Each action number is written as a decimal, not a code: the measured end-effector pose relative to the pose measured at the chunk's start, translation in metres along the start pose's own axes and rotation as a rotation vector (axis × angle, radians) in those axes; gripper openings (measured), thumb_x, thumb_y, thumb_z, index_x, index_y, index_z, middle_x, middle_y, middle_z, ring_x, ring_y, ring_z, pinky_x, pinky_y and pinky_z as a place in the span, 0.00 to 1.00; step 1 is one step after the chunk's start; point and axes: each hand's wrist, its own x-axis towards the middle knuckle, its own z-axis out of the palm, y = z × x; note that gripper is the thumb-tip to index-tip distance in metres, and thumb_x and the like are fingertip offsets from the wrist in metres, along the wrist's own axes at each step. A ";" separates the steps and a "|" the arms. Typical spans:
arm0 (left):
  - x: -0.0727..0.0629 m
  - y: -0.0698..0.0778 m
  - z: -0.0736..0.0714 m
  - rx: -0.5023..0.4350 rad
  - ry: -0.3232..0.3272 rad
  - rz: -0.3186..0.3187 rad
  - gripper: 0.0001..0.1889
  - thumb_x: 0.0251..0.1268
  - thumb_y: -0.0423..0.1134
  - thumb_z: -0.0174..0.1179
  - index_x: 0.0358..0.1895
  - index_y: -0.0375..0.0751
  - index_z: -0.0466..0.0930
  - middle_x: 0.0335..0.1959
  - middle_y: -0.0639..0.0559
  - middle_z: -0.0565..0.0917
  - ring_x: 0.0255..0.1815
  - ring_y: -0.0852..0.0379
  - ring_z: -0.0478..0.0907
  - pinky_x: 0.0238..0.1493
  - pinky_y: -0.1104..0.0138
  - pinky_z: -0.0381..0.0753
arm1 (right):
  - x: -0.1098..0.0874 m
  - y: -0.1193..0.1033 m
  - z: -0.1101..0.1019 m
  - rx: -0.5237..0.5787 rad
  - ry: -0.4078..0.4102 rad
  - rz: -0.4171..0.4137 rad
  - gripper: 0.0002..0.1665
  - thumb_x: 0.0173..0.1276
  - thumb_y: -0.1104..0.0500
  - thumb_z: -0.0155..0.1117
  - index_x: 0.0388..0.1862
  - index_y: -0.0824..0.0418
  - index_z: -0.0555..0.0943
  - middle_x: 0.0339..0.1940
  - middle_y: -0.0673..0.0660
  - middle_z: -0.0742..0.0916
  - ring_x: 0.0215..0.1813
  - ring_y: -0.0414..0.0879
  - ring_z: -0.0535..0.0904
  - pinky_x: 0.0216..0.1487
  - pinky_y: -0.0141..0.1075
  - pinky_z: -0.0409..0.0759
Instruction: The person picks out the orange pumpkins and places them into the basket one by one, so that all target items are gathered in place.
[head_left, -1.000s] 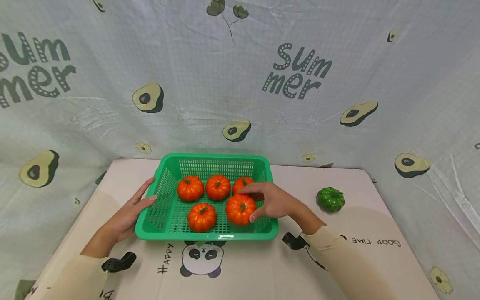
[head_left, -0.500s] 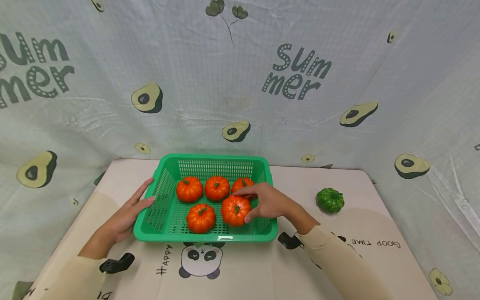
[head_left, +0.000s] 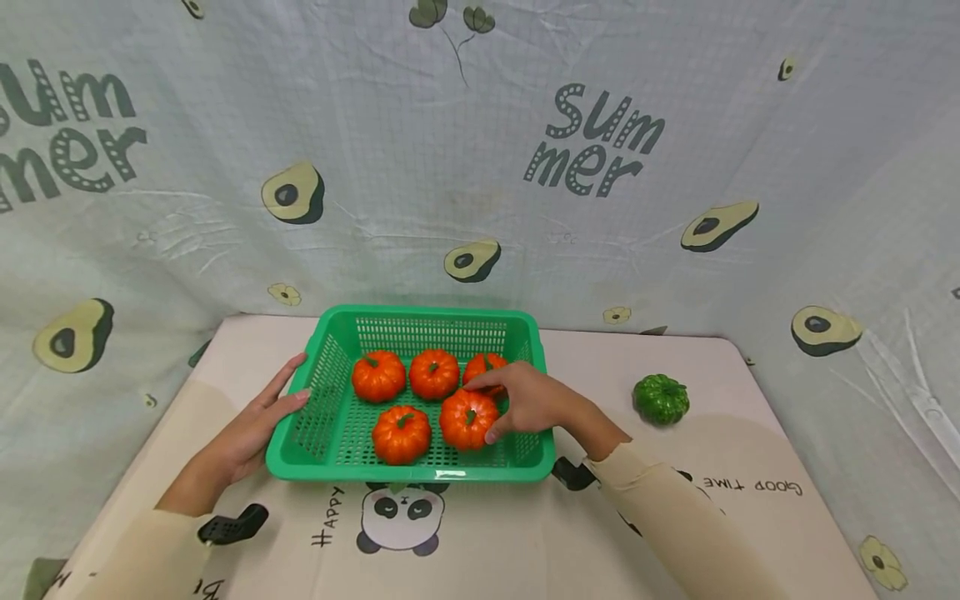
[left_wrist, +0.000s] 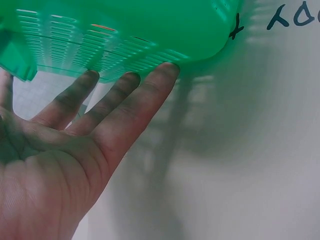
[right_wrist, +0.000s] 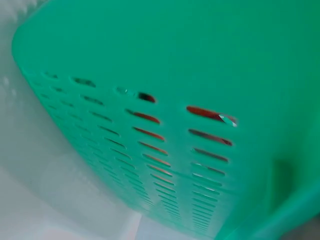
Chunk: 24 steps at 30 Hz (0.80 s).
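Note:
In the head view a green plastic basket [head_left: 352,473] holds several small orange pumpkins. My right hand [head_left: 532,400] reaches over the basket's right side and holds the front right pumpkin [head_left: 468,419] between thumb and fingers. Partly covered by those fingers is the back right pumpkin [head_left: 480,367]. To the left of the held one sits another pumpkin [head_left: 402,435], with a back middle pumpkin [head_left: 434,375] and a back left pumpkin [head_left: 378,377] behind. My left hand [head_left: 251,429] rests against the basket's left side, its straight fingertips at the slotted wall in the left wrist view.
A green pumpkin [head_left: 661,399] lies on the table to the right of the basket. The table [head_left: 600,550] has a pale printed cover, and a white patterned cloth [head_left: 390,208] hangs behind it. In the right wrist view the basket wall [right_wrist: 150,60] hides my right hand.
My right hand has shifted left with the front right pumpkin, bringing it nearer the front left one. Most of this came in the first half second. My left hand stays at the basket's side.

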 end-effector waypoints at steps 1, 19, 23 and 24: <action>0.000 0.000 0.000 0.001 0.001 0.000 0.39 0.87 0.51 0.44 0.84 0.75 0.27 0.86 0.32 0.39 0.70 0.50 0.70 0.55 0.68 0.83 | 0.001 0.000 0.000 -0.008 -0.002 -0.002 0.41 0.53 0.58 0.86 0.67 0.61 0.82 0.63 0.56 0.87 0.62 0.50 0.81 0.66 0.50 0.82; 0.003 0.002 0.000 0.030 0.014 0.002 0.39 0.86 0.52 0.45 0.84 0.74 0.28 0.86 0.32 0.39 0.70 0.49 0.69 0.54 0.71 0.82 | 0.007 -0.002 -0.001 -0.081 -0.036 0.012 0.40 0.53 0.58 0.86 0.67 0.59 0.83 0.62 0.54 0.88 0.60 0.48 0.81 0.67 0.45 0.82; 0.003 0.002 0.001 0.037 0.018 -0.006 0.39 0.86 0.52 0.45 0.84 0.74 0.27 0.86 0.33 0.38 0.72 0.45 0.66 0.54 0.72 0.82 | 0.010 -0.001 -0.001 -0.099 -0.059 0.000 0.39 0.54 0.58 0.86 0.66 0.59 0.83 0.61 0.53 0.89 0.60 0.47 0.81 0.66 0.44 0.82; 0.003 0.001 0.001 0.037 0.020 -0.010 0.39 0.86 0.52 0.45 0.84 0.74 0.27 0.86 0.33 0.38 0.72 0.44 0.66 0.54 0.72 0.82 | 0.010 0.000 0.000 -0.105 -0.067 -0.004 0.39 0.54 0.58 0.86 0.66 0.58 0.84 0.60 0.52 0.89 0.60 0.46 0.81 0.66 0.43 0.82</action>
